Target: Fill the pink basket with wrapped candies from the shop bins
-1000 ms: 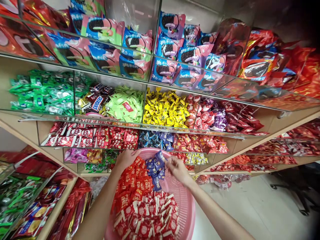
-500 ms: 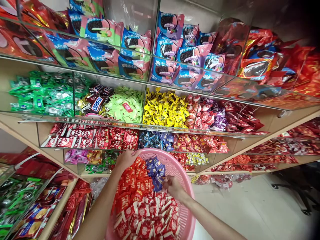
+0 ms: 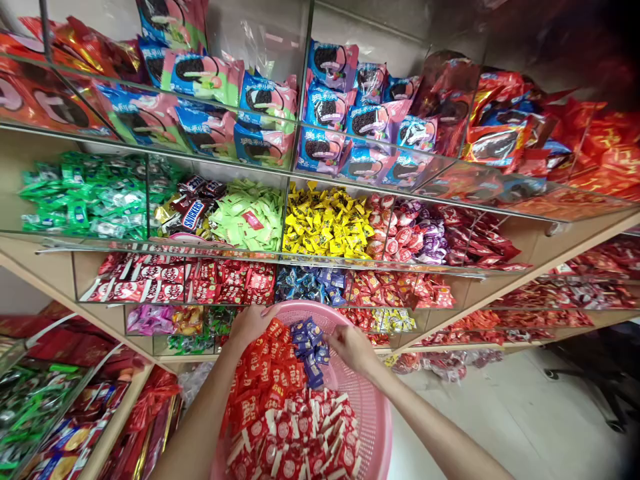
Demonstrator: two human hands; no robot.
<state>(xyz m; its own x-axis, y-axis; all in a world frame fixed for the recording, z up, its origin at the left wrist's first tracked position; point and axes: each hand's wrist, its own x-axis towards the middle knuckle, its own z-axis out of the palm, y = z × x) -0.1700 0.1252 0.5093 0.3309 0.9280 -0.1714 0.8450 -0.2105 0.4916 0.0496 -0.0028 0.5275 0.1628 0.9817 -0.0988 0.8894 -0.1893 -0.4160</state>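
Note:
A round pink plastic basket (image 3: 373, 400) with a perforated wall fills the lower middle of the view. My left hand (image 3: 250, 327) grips its rim at the far left side. Inside lie red wrapped candies with yellow print (image 3: 270, 363), red-and-white wrapped candies (image 3: 300, 427) at the near side, and a small heap of dark purple-blue wrapped candies (image 3: 307, 343) at the far side. Over the basket's right part, my right hand (image 3: 354, 348) has its fingers curled closed, the tips touching the edge of the purple heap. What sits between those fingers is hidden.
Glass-fronted shelves rise ahead, with yellow candies (image 3: 327, 223), light green packets (image 3: 250, 217), green candies (image 3: 95, 193) and cookie packs (image 3: 325, 103). More purple-blue candies (image 3: 330, 280) lie in a lower compartment. A side shelf (image 3: 115, 413) stands left, a black chair base (image 3: 590, 393) right.
My right hand has moved slightly up and outward, toward the basket's right wall. The purple heap has shifted and looks more spread. My left hand stays on the rim.

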